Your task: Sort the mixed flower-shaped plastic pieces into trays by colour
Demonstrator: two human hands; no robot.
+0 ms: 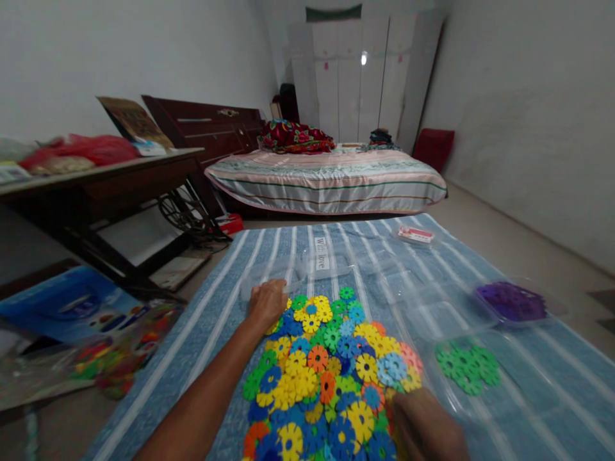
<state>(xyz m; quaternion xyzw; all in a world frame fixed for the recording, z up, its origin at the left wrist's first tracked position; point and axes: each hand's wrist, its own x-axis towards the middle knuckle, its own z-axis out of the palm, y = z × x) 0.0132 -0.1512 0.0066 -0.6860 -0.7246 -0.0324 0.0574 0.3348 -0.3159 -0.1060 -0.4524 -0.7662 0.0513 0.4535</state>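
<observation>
A heap of flower-shaped plastic snowflake discs (307,378) in yellow, blue, green and orange lies on the striped cloth. At its upper left edge rests my left hand (269,301), fingers curled down beside yellow and blue discs and a clear plastic container (254,272); whatever is under the fingers is hidden. My right hand (427,426) is smeared by motion at the lower right edge of the heap, so its fingers do not show clearly. Close to it, green discs (468,365) lie in a clear tray. Purple discs (512,301) fill another container farther right.
More clear containers (442,314) stand along the blue striped cloth (211,307). A small box with a red and white label (416,234) sits at the far edge. Left of the table are bags of colourful pieces (120,358) and a sewing-machine table (187,157); a bed (331,186) is behind.
</observation>
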